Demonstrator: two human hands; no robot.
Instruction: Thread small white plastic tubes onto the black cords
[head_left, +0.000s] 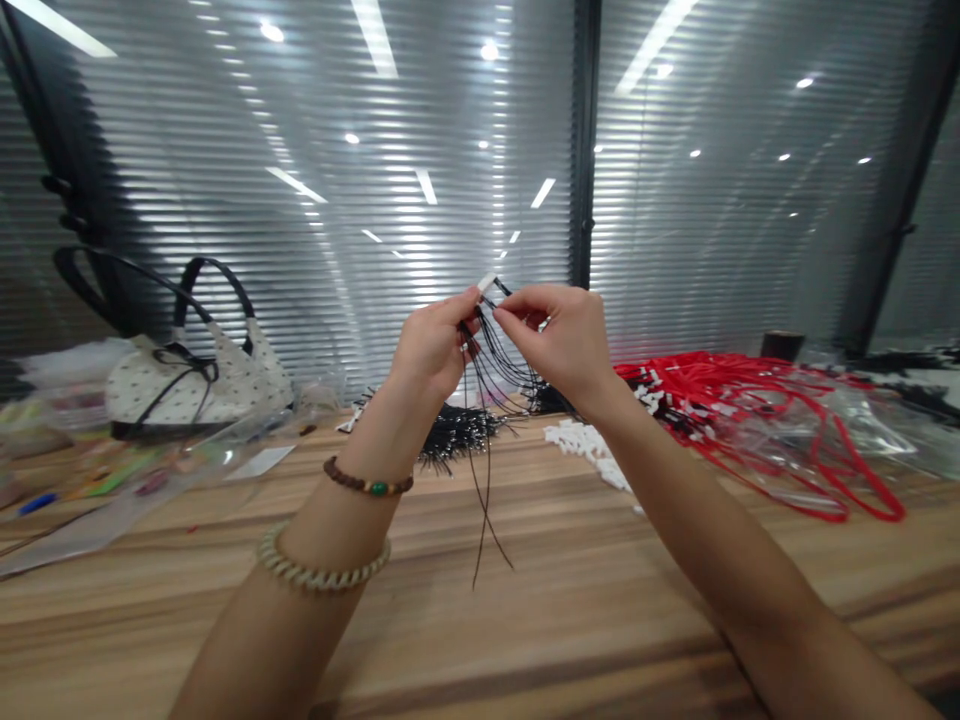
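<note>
In mid-air above the table, my left hand is closed, pinching a small white plastic piece with a bunch of thin black cords in its fingers. Two loose cord ends hang far below the hand and cross. My right hand is closed in a pinch on a black cord just beside the white piece; its fingertips partly hide the spot. Behind and below lies a heap of black cords. A pile of small white plastic pieces lies on the table to the right.
Red lanyards and clear plastic bags spread over the right of the wooden table. At the left stand a spotted handbag, plastic wrapping and a blue pen. A window with blinds rises behind the table.
</note>
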